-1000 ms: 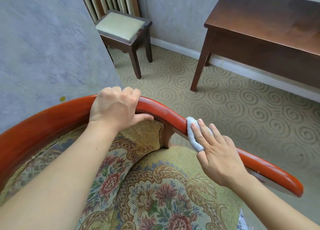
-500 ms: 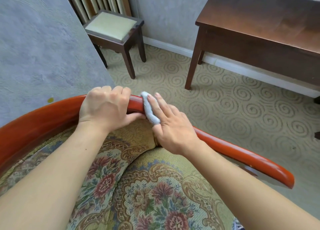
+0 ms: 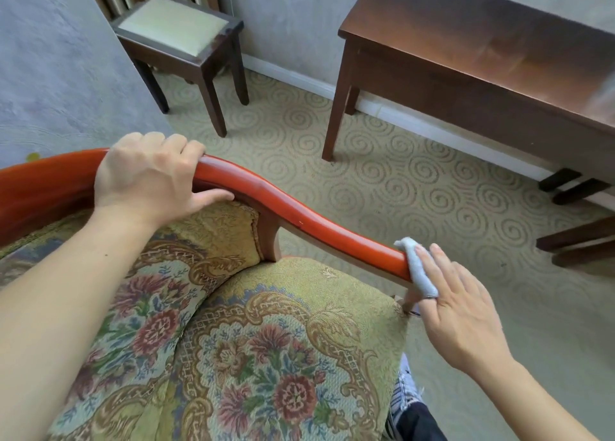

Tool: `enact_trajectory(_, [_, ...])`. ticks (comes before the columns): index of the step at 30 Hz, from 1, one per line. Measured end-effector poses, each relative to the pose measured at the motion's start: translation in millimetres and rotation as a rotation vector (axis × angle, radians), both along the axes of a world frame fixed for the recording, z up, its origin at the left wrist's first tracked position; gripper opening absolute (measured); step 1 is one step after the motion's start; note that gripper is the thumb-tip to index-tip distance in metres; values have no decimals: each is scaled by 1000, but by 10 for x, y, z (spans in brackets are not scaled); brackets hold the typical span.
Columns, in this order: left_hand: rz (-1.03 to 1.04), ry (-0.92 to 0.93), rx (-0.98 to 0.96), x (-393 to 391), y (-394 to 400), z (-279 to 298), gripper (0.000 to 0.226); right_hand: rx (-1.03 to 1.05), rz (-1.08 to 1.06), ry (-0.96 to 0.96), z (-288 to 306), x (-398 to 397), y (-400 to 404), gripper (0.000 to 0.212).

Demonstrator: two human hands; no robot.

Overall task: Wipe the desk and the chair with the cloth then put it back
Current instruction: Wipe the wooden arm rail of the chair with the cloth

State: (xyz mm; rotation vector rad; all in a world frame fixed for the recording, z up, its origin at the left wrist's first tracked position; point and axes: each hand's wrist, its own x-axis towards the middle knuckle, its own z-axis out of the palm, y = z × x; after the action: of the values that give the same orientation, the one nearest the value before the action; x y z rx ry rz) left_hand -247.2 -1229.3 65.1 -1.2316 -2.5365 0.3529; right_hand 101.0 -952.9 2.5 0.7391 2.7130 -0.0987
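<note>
An armchair with a curved red wooden rail and floral upholstery fills the lower left. My left hand grips the top of the rail near the backrest. My right hand presses a small light-blue cloth against the front end of the armrest, fingers flat over it. The dark brown wooden desk stands against the wall at the upper right.
A small dark stool with a pale cushion stands at the upper left in front of a radiator. Swirl-patterned carpet lies between chair and desk. Dark furniture legs show at the right edge. My shoe is beside the seat.
My right hand has slid the cloth along the armrest, from beside my left hand down to the front end. My left hand keeps its hold on the rail.
</note>
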Motion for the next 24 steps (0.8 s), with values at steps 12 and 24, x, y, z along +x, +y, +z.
enact_trajectory(12, [-132, -146, 60, 574, 416, -281, 68, -71, -35, 87, -91, -864, -650, 74])
enact_trajectory(24, [-302, -491, 112, 1625, 1377, -730, 66, -107, 8, 236, -91, 53, -114, 71])
